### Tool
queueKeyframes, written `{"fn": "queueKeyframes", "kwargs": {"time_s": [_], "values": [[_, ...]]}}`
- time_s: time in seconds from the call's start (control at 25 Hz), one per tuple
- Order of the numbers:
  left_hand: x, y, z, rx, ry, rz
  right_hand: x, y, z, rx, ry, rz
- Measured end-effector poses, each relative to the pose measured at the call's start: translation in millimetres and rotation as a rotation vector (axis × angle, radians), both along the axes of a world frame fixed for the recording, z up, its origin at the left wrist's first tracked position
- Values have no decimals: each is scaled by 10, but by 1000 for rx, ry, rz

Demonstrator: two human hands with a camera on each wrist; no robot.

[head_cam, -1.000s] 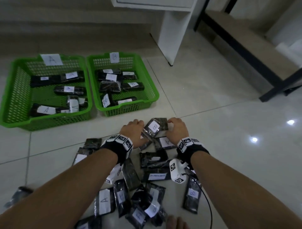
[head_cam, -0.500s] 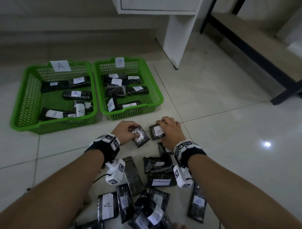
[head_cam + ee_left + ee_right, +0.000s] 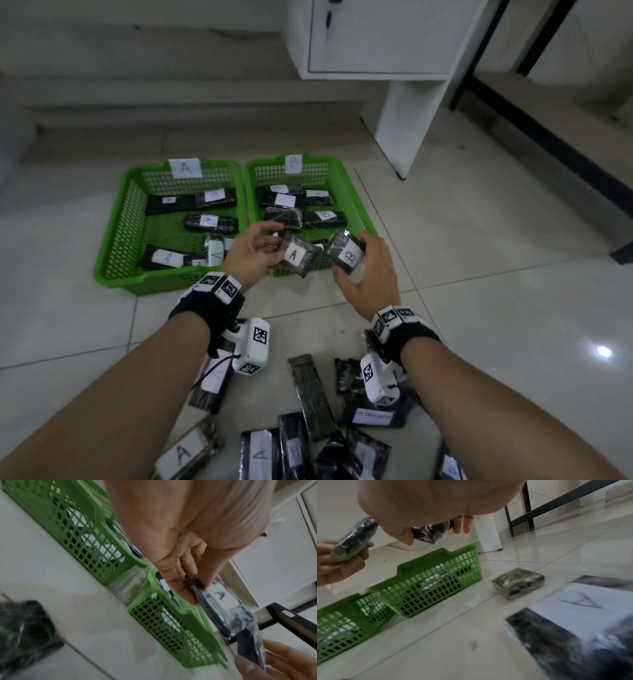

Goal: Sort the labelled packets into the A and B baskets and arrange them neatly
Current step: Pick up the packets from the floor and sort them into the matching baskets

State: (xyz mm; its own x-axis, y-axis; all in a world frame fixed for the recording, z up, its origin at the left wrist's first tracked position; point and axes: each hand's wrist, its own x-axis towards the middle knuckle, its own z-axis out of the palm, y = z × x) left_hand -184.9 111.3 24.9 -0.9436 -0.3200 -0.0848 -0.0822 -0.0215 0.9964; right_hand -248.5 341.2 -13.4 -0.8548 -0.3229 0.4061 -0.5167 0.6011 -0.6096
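Observation:
Two green baskets stand side by side on the floor: basket A (image 3: 113, 236) on the left and basket B (image 3: 358, 202) on the right, each holding several dark packets with white labels. My left hand (image 3: 255, 251) pinches a dark packet labelled A (image 3: 296, 255) in the air in front of basket B. My right hand (image 3: 368, 270) grips a packet labelled B (image 3: 346, 251) beside it, over that basket's near right corner. In the left wrist view the A packet (image 3: 221, 601) sits between thumb and fingers. The right wrist view shows the B packet (image 3: 429, 533) under my fingers.
Several more labelled packets (image 3: 308, 442) lie in a loose pile on the tiled floor near my forearms. A white cabinet (image 3: 387, 51) stands behind basket B, with a black-framed shelf (image 3: 534, 113) to its right. One packet (image 3: 518, 582) lies alone near basket B.
Both hands have lifted their packets off the floor pile and carried them forward and up to the front of basket B. The A label now faces up.

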Motion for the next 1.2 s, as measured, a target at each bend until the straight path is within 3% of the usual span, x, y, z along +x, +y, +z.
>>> {"fn": "queueKeyframes", "kwargs": {"time_s": [0.16,0.28,0.6,0.68,0.76,0.84,0.92,1.04,1.2], "values": [[94,-571,-40,-244,29,308,-156,-456,68,34,-3,17],[177,-944,-158,-503,-102,398,-250,-827,160,63,-134,-39],[213,-1001,-239,-1081,-721,-27,-412,-1194,12,415,-229,-197],[190,-987,-270,-1144,-804,-90,-380,-1158,-15,484,-225,-177],[188,-950,-273,-1177,-727,2,-341,-1067,-31,449,-193,-136],[198,-845,-237,-1187,-443,182,-275,-883,-18,337,-128,-157],[201,-671,-157,-1201,-91,246,-174,-628,25,260,-94,-218],[100,-257,12,-1131,240,97,-37,-134,58,265,-118,-312],[-65,444,-17,-1006,301,-288,85,531,-10,325,-397,-390]]}}
